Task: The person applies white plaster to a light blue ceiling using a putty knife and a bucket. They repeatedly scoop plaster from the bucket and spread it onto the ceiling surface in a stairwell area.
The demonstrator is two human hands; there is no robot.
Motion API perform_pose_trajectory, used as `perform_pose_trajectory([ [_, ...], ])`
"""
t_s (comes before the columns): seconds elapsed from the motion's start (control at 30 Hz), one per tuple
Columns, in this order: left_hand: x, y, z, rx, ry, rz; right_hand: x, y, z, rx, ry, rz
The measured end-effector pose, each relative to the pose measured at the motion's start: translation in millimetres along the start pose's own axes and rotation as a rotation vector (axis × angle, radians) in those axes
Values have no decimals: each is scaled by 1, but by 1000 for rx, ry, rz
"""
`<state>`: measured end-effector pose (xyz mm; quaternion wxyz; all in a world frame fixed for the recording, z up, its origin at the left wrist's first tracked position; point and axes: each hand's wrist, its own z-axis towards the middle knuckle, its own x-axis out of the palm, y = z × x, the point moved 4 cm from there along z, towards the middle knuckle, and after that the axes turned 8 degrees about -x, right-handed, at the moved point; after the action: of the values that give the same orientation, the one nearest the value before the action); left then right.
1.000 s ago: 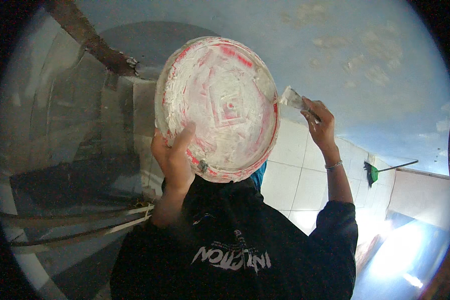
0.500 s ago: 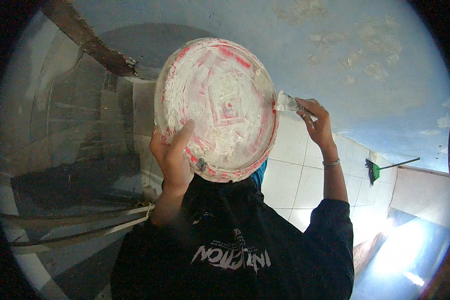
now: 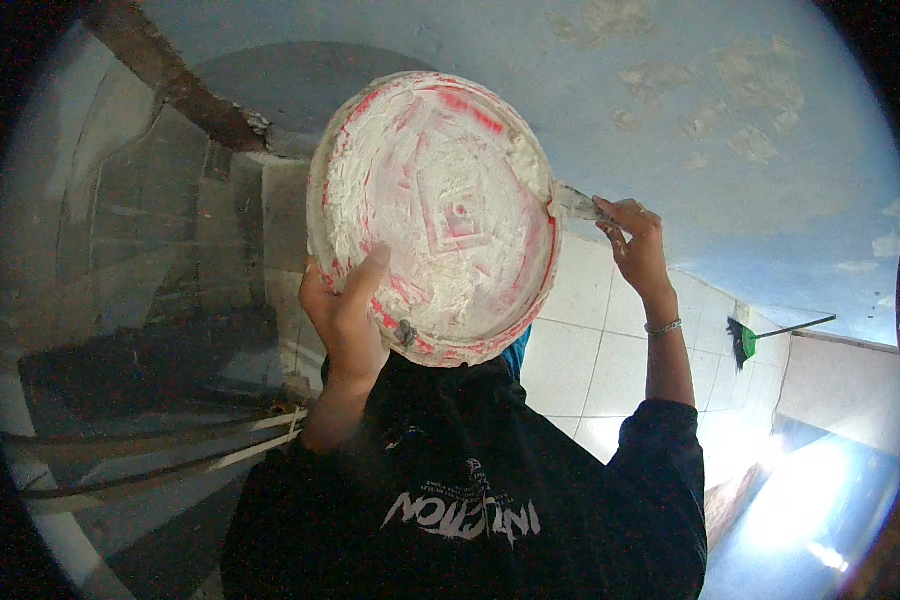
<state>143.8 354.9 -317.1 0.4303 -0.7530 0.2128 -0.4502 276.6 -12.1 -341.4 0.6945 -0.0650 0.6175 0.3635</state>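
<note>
My left hand (image 3: 348, 315) grips the lower left rim of a round red bucket lid (image 3: 440, 270), thumb on its face, the other fingers behind it. Whitish putty is smeared over most of the lid, with red showing through in streaks. A grey lump sticks to its lower rim. In my right hand (image 3: 632, 235), the fingers are closed round the handle of a putty knife (image 3: 577, 204). The knife's blade meets the right rim of the lid, where some putty sits.
A blue wall (image 3: 690, 200) with pale putty patches stands behind at the right. White tiles (image 3: 570, 365) cover the floor, where a green broom (image 3: 750, 341) lies far right. Long thin strips (image 3: 170, 465) and dark, dusty surfaces fill the left side.
The putty knife has turned slightly, and its blade now sits against the lid's right rim with putty gathered there. The lid and my left hand have barely moved.
</note>
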Motion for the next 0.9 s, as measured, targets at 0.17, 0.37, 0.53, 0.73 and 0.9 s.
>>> perform_pose_trajectory([
  [0.17, -4, 3, 1, -5, 40, 78, -15, 4, -6, 60, -49, -301],
  [0.37, -16, 5, 10, -32, 12, 115, 4, 2, 8, -35, -247, 96],
  [0.53, -23, 9, 17, -99, -26, 23, 26, 1, 16, -30, -278, 140],
  [0.73, -63, 32, 27, -22, -82, 95, 16, -12, -17, 131, -294, 261],
  [0.9, -104, 12, 111, 138, -14, 267, 46, -32, -29, 285, -358, 368],
])
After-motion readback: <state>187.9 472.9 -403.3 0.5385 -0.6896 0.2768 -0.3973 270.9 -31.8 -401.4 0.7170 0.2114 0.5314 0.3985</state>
